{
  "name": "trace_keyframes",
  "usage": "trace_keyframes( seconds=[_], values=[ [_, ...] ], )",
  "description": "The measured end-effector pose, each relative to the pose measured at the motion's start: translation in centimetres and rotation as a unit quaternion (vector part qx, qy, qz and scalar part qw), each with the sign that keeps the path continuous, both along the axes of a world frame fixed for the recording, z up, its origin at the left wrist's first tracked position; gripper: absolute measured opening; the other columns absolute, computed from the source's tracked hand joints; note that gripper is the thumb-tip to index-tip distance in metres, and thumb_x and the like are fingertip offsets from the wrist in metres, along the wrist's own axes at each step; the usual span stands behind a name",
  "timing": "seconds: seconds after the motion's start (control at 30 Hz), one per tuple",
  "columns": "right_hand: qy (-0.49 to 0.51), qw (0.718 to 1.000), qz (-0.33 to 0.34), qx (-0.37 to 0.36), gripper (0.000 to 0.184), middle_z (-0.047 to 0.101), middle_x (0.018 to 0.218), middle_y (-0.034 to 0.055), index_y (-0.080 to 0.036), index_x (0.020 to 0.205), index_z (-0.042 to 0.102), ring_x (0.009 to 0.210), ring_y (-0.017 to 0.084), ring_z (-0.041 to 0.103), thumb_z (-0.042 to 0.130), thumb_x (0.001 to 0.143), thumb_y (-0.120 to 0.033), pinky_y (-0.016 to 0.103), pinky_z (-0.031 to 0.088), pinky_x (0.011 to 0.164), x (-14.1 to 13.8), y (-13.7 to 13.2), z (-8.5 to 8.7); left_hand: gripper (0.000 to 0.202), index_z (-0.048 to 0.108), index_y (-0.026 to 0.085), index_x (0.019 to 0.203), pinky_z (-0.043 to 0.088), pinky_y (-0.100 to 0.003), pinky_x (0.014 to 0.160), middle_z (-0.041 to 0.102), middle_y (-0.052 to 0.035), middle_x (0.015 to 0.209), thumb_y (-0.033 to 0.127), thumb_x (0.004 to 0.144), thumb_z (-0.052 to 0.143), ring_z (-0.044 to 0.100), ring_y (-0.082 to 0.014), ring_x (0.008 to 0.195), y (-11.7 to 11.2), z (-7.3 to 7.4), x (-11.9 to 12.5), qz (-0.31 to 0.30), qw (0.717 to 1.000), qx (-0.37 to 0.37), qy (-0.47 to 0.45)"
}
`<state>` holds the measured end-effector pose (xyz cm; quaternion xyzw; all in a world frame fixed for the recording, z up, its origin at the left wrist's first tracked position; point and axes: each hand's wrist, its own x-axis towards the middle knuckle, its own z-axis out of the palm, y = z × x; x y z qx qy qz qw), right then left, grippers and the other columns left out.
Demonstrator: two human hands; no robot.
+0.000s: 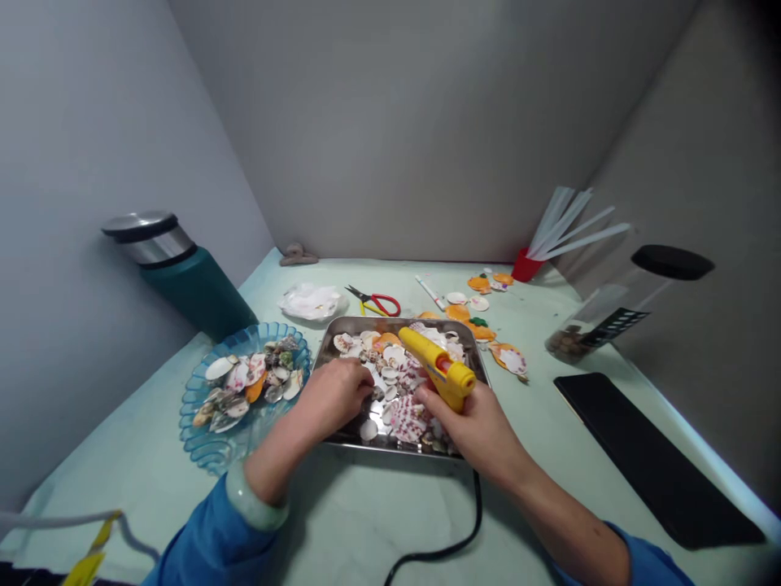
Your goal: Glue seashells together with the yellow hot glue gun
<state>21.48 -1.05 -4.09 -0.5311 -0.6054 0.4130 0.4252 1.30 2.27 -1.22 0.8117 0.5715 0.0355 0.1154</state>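
The right hand (479, 427) is wrapped around the handle of a yellow plastic glue gun (427, 354), which sits above the right half of a shallow rectangular stainless-steel tray (354, 431) at the centre of the frame. The left hand (335, 391) has its fingertips bunched over the tray's left half; whether they grip one of the small shells there cannot be told.

The main danger appears to be a burn: if the gun is hot, a short swing leftward could bring it against the left fingers. The mottled purple-and-white fan-shaped shells (406, 419) lie loose and overlapping, so a careless push could slide or chip them. A black rubbery cord (477, 505), likely the gun's, curves below the tray's lower right corner and might tug the wrist if it snagged. At left, the person's forearm passes close by a scalloped blue translucent plate (201, 431); a sideways knock could spill its shells.
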Motion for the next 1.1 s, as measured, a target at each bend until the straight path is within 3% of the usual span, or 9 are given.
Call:
trace_keyframes(
  seconds=[0.1,0.27,0.4,0.53,0.7,0.77,0.9,1.1],
  values=[
    [0.0,1.0,0.001,-0.005,0.028,0.071,0.089,0.0079,-0.016,0.098,0.064,0.079,0.024,0.066,0.061,0.08,-0.038,0.035,0.05,0.069,0.0,0.0,0.0,0.022,0.072,0.021,0.089,0.044,-0.028,0.077,0.072,-0.0066,0.093,0.019,0.081,0.051,0.065,-0.0211,0.086,0.2,0.4,-0.6,-0.008,1.0,0.003,-0.009],
    [-0.005,1.0,0.002,-0.003,0.027,0.071,0.089,0.0084,-0.016,0.094,0.064,0.079,0.024,0.066,0.061,0.079,-0.038,0.035,0.05,0.069,0.0,0.0,0.2,0.028,0.072,0.017,0.09,0.044,-0.028,0.075,0.073,-0.0086,0.093,0.016,0.083,0.045,0.065,-0.0211,0.083,-0.3,1.7,-2.0,0.037,0.999,0.017,-0.005],
    [-0.012,1.0,-0.001,-0.005,0.026,0.071,0.087,0.008,-0.016,0.092,0.064,0.078,0.023,0.065,0.062,0.079,-0.038,0.035,0.05,0.068,0.0,0.0,0.3,0.019,0.071,0.019,0.081,0.044,-0.026,0.065,0.072,-0.0065,0.08,0.021,0.078,0.052,0.064,-0.0191,0.072,-1.7,1.1,-1.2,-0.004,0.999,-0.05,0.014],
    [-0.009,1.0,0.0,-0.006,0.027,0.071,0.087,0.0079,-0.016,0.094,0.065,0.077,0.023,0.066,0.061,0.079,-0.039,0.036,0.051,0.068,0.1,0.0,0.3,0.023,0.071,0.018,0.082,0.044,-0.027,0.068,0.071,-0.0078,0.084,0.017,0.08,0.048,0.064,-0.0189,0.075,-2.4,0.6,-0.8,-0.023,0.999,-0.039,-0.003],
    [0.003,1.0,-0.001,-0.008,0.027,0.072,0.089,0.0083,-0.016,0.096,0.065,0.078,0.024,0.066,0.062,0.079,-0.037,0.037,0.051,0.071,0.0,0.0,0.3,0.026,0.072,0.02,0.089,0.045,-0.029,0.073,0.074,-0.008,0.092,0.021,0.082,0.047,0.066,-0.0228,0.083,-1.7,1.9,-2.3,0.058,0.997,-0.001,-0.042],
    [0.003,1.0,0.0,-0.009,0.028,0.071,0.089,0.0085,-0.016,0.097,0.065,0.078,0.024,0.066,0.061,0.079,-0.037,0.036,0.051,0.07,-0.1,-0.1,0.4,0.024,0.071,0.02,0.088,0.046,-0.029,0.069,0.074,-0.0069,0.084,0.023,0.08,0.049,0.067,-0.0227,0.078,-1.5,2.4,-2.7,0.096,0.993,-0.006,-0.062],
    [-0.006,1.0,-0.001,-0.006,0.027,0.071,0.089,0.0076,-0.016,0.096,0.065,0.079,0.024,0.066,0.061,0.08,-0.037,0.035,0.051,0.071,-0.1,0.0,0.5,0.025,0.068,0.018,0.087,0.042,-0.025,0.048,0.063,0.0005,0.049,0.032,0.081,0.048,0.058,-0.0165,0.045,-1.5,2.6,-2.7,0.131,0.968,-0.127,-0.173],
    [-0.001,1.0,-0.001,-0.009,0.028,0.071,0.087,0.0073,-0.015,0.096,0.065,0.077,0.023,0.066,0.061,0.079,-0.037,0.035,0.05,0.069,-0.1,0.0,0.4,0.02,0.062,0.015,0.084,0.034,-0.019,0.04,0.054,0.0047,0.044,0.031,0.079,0.052,0.046,-0.0094,0.037,-1.5,2.0,-2.3,0.173,0.904,-0.236,-0.311]
  ],
)
